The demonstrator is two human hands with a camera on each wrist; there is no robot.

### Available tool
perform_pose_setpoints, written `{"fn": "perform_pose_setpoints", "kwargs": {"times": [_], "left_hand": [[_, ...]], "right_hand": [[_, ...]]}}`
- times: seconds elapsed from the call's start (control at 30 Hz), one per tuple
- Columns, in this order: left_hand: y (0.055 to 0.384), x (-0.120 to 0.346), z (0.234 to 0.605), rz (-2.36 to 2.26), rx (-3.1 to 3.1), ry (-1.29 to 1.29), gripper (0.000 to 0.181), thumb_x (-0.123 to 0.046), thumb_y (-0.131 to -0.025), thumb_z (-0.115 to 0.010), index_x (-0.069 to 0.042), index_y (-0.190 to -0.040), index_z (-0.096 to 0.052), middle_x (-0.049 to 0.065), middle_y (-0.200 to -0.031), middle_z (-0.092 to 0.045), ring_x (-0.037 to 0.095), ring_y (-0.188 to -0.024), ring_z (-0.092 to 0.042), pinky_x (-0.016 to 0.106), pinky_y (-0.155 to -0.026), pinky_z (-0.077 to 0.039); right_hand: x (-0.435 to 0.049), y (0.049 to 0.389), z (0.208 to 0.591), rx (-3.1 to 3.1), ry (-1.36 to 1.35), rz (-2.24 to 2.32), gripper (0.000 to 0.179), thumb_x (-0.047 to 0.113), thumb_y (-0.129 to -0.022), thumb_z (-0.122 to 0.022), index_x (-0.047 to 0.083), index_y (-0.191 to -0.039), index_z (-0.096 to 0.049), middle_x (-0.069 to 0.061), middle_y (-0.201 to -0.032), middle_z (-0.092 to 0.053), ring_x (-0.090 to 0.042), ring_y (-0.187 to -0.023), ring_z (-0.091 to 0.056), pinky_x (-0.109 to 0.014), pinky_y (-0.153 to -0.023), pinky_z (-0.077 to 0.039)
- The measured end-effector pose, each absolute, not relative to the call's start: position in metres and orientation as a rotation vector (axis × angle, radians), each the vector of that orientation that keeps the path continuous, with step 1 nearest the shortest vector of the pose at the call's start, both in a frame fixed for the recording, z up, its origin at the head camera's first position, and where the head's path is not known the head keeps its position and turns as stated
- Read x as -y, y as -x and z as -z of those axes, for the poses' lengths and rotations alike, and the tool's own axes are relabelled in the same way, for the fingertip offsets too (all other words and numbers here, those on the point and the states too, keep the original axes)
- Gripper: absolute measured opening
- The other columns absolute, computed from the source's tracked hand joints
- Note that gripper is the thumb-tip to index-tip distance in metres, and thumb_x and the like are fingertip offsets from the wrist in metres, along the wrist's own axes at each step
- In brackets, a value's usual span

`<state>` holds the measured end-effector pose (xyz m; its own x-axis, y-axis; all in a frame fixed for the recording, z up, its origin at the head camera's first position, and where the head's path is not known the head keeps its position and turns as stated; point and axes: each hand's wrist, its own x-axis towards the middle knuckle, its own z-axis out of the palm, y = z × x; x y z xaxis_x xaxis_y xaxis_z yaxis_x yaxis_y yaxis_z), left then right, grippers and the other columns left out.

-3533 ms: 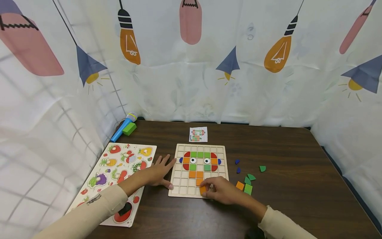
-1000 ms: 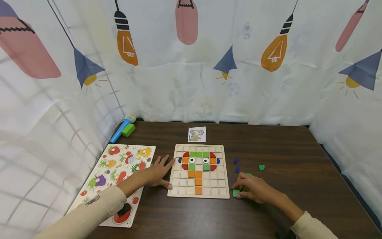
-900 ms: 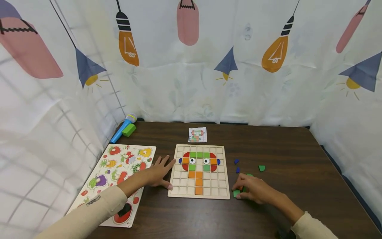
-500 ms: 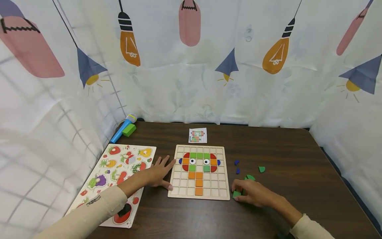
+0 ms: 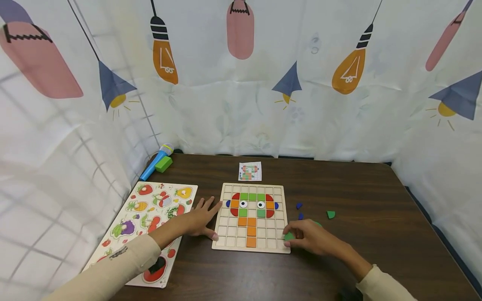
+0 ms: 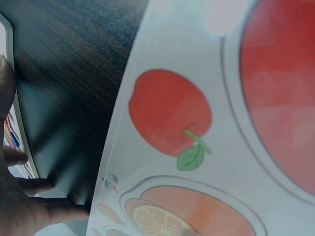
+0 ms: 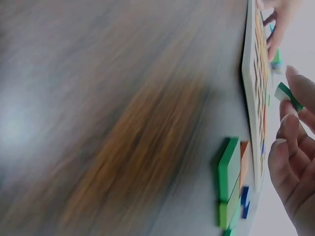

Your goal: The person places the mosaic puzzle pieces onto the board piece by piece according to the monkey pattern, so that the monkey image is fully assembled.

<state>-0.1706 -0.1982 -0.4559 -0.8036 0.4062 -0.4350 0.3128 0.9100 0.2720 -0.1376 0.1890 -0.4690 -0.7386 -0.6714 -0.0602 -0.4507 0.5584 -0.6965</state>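
Observation:
My right hand (image 5: 314, 238) pinches a green tile (image 5: 289, 236) between thumb and fingertips, over the right edge of a wooden grid board (image 5: 271, 230). The green tile (image 7: 288, 96) shows at the fingertips in the right wrist view too. On the board, red, green, orange and blue tiles and two eye tiles make a face-like figure, with an orange column (image 5: 251, 231) running down below. My left hand (image 5: 198, 218) lies with fingers spread along the board's left edge, the thumb touching its lower corner. In the left wrist view, part of the left hand (image 6: 19, 196) appears.
A small pattern card (image 5: 250, 171) lies behind the board. Left of it is a fruit-picture board (image 5: 139, 225), with a blue toy microphone (image 5: 154, 163) and green block (image 5: 163, 164) beyond. Loose blue tiles (image 5: 299, 205), a green piece (image 5: 331, 214) and several other tiles (image 7: 229, 169) lie right.
An orange tile was placed at the column's bottom earlier. My right hand then went to the loose tiles, took a green tile and moved left to the board's edge. The left hand stays put.

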Motion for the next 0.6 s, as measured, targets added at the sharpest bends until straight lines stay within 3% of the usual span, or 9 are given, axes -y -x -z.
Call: {"fn": "perform_pose_setpoints", "kwargs": {"times": [0.37, 0.6], "left_hand": [[0.17, 0.199, 0.459, -0.253, -2.575, -0.518, 0.109, -0.057, -0.079, -0.077, -0.011, -0.161, -0.021, 0.028, -0.165, -0.012, 0.058, -0.148, -0.011, 0.073, -0.109, -0.028], [0.171, 0.198, 0.458, -0.254, -2.576, -0.506, 0.109, -0.056, -0.079, -0.078, -0.011, -0.161, -0.021, 0.027, -0.165, -0.013, 0.058, -0.148, -0.012, 0.073, -0.109, -0.028]], "right_hand": [[-0.156, 0.144, 0.467, -2.442, 0.943, 1.086, 0.03, 0.027, -0.096, -0.07, 0.009, -0.119, -0.07, 0.007, -0.093, -0.065, 0.001, -0.058, -0.048, -0.02, -0.052, -0.043], [-0.135, 0.147, 0.468, -2.424, 0.913, 1.106, 0.03, 0.019, -0.095, -0.07, 0.008, -0.123, -0.069, 0.004, -0.096, -0.066, -0.001, -0.061, -0.053, -0.021, -0.054, -0.047]]}}
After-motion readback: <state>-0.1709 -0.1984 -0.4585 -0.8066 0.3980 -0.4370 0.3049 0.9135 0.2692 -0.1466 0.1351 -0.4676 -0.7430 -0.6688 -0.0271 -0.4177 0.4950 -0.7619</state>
